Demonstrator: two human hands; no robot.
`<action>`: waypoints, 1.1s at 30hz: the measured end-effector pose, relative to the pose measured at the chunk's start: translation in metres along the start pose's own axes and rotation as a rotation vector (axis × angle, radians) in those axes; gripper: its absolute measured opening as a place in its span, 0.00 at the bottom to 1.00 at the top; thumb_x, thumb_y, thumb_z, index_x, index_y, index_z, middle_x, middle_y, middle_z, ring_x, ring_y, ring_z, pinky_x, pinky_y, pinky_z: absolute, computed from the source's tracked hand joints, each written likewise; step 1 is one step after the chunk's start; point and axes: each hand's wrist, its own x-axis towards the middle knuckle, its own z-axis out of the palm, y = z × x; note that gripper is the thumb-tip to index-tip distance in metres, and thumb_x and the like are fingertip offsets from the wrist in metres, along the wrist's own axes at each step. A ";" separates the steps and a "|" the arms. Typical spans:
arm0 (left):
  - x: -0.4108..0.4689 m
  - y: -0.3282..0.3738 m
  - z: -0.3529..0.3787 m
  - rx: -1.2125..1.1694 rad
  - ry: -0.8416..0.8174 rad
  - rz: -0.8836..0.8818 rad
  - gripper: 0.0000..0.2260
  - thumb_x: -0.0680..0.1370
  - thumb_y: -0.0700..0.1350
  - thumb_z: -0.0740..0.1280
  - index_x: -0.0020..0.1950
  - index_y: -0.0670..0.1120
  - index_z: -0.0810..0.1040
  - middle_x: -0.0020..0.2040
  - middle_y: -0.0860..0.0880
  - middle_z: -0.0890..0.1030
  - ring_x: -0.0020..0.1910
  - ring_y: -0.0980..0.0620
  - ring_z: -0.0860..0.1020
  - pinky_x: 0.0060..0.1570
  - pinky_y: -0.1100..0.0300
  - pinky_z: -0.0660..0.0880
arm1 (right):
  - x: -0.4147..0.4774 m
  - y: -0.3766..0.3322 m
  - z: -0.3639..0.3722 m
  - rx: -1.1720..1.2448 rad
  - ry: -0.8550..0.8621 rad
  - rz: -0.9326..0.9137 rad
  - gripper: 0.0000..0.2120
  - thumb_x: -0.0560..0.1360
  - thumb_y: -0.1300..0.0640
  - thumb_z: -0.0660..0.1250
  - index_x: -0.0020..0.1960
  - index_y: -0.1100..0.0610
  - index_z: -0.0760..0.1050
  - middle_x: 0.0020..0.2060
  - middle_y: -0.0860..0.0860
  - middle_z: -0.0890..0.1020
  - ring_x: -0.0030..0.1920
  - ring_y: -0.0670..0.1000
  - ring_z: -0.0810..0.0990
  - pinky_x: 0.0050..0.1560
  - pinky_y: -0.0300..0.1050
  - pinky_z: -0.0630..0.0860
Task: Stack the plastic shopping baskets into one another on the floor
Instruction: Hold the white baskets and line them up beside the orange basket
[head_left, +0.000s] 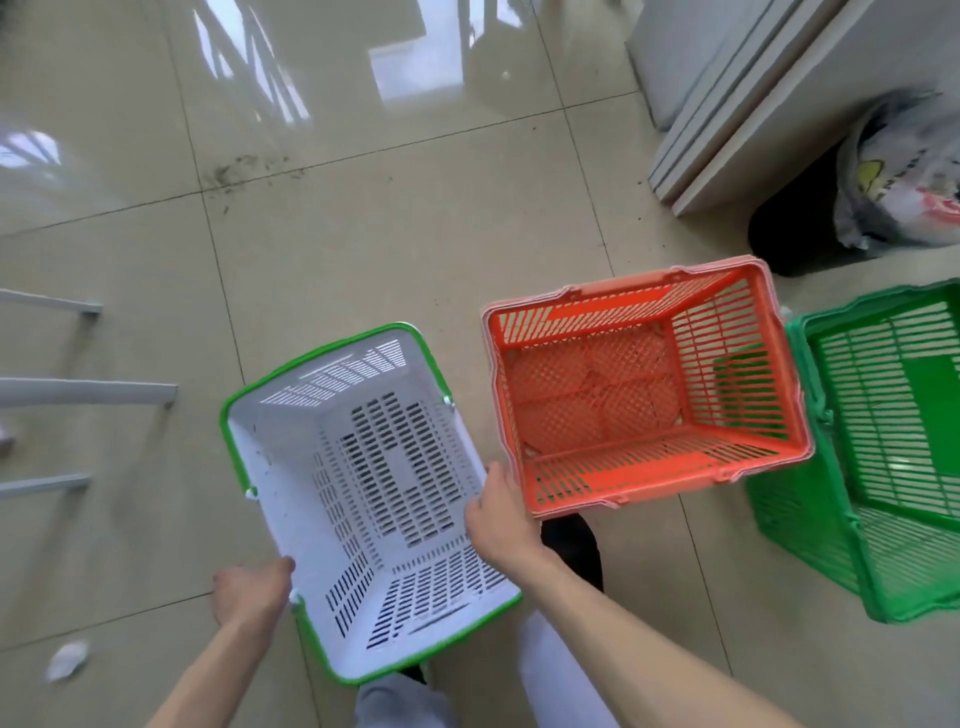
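Hands (249, 592) (498, 519) grip white basket (291, 499) rims, just beside orange basket (644, 384).

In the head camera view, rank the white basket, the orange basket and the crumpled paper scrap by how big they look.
1. white basket and orange basket: look alike; the white one is held nearer the camera, so unranked.
2. crumpled paper scrap: clearly smallest.

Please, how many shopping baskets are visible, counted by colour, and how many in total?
White basket with green rim, held between the left hand and the right hand: 1
Orange basket: 1
Green basket, partly cut off at the picture's edge: 1
Total: 3 baskets
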 end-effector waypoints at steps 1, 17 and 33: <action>0.008 -0.004 -0.001 -0.007 -0.045 -0.005 0.27 0.74 0.40 0.70 0.69 0.30 0.67 0.67 0.31 0.73 0.64 0.33 0.73 0.60 0.46 0.70 | 0.003 -0.004 0.004 -0.024 0.006 0.012 0.12 0.75 0.67 0.57 0.58 0.65 0.66 0.57 0.60 0.73 0.58 0.59 0.74 0.55 0.51 0.70; 0.053 -0.023 0.016 -0.071 -0.328 0.018 0.17 0.78 0.39 0.64 0.65 0.34 0.74 0.63 0.36 0.78 0.49 0.44 0.72 0.51 0.55 0.66 | 0.022 0.007 0.005 0.023 -0.176 0.180 0.10 0.78 0.60 0.60 0.58 0.61 0.67 0.51 0.55 0.73 0.48 0.55 0.73 0.30 0.38 0.66; 0.022 -0.022 0.014 0.058 -0.219 0.240 0.23 0.77 0.39 0.62 0.73 0.41 0.66 0.69 0.41 0.74 0.64 0.40 0.75 0.61 0.49 0.70 | 0.020 0.031 0.009 0.246 0.097 0.220 0.12 0.78 0.63 0.59 0.52 0.68 0.78 0.43 0.58 0.79 0.42 0.52 0.73 0.35 0.42 0.68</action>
